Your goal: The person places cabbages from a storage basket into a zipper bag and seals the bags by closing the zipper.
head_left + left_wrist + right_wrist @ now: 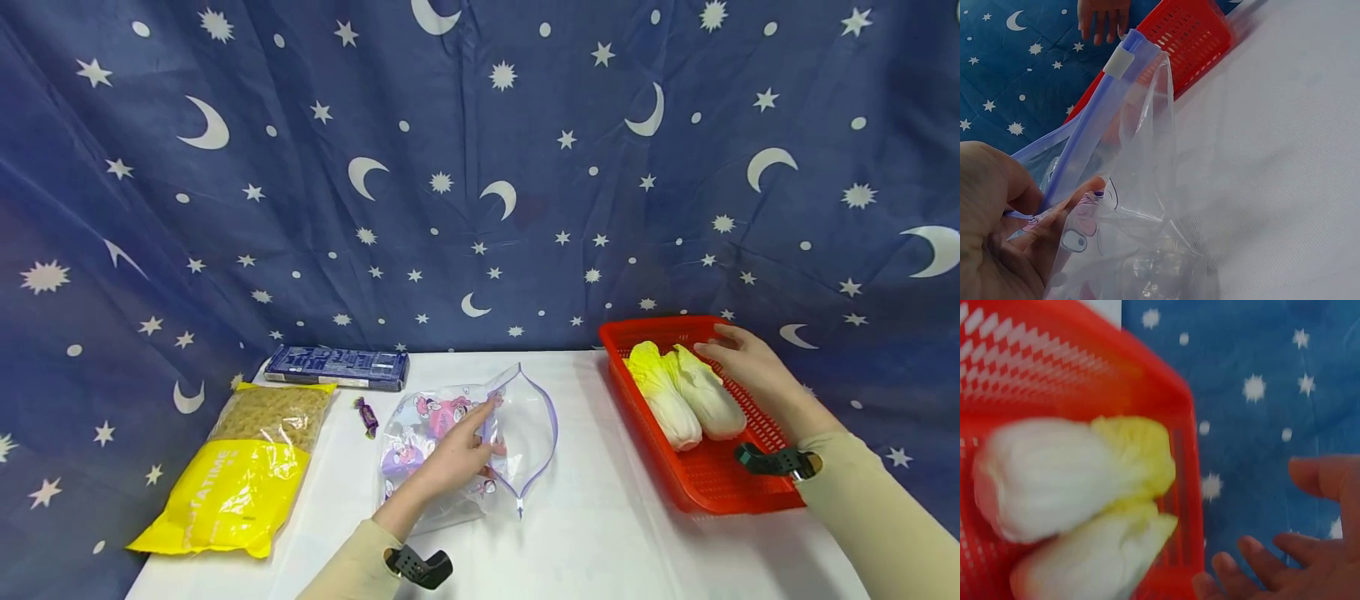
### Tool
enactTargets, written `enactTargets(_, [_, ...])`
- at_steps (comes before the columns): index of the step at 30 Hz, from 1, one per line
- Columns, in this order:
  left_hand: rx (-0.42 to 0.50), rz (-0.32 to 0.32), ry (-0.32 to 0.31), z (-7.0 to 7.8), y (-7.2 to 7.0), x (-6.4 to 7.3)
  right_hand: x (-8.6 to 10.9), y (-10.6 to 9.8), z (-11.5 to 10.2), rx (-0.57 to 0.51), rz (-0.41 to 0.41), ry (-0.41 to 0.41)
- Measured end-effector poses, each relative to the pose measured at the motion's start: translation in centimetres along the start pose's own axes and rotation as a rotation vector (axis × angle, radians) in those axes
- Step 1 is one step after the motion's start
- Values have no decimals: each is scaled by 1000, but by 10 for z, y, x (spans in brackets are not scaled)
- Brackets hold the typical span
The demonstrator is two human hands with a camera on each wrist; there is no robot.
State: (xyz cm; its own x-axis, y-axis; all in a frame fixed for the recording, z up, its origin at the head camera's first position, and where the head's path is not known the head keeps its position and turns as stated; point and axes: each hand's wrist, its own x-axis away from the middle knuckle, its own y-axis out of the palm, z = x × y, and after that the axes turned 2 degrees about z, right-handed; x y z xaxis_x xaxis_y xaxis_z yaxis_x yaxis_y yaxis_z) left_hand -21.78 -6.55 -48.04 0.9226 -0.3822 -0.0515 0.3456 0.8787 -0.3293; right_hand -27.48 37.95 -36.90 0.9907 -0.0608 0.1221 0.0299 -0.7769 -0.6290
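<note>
Chinese cabbages (666, 408), two of them, lie side by side in the red basket (723, 485) along the right edge of the surface (592, 500). In the head view their long axes run from yellow leafy tips at the far side to white butts nearer the front, slanting slightly rightward. The right hand (750, 367) is much the nearer, over the basket's far right corner, fingers loosely spread and holding nothing. The left hand (453, 457) is well apart, mid-surface, at the clear zip bag (408, 454), whose mouth faces the basket.

In the left wrist view, thumb and fingers pinch the bag's rim; the basket stands beyond it.

In the right wrist view, leafy ends point toward the hand's side; whether fingertips touch the basket rim, I cannot tell.
</note>
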Motion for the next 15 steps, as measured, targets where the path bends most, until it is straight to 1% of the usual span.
enactTargets(6, [2, -1, 0, 0, -1, -1, -12, -13, 13, 55, -77, 72])
enactTargets(10, [0, 0, -1, 0, 0, -1, -19, -18, 26, 103, -142, 81])
enactTargets(15, [1, 0, -2, 2, 0, 0, -27, -21, 45, 118, -208, 94])
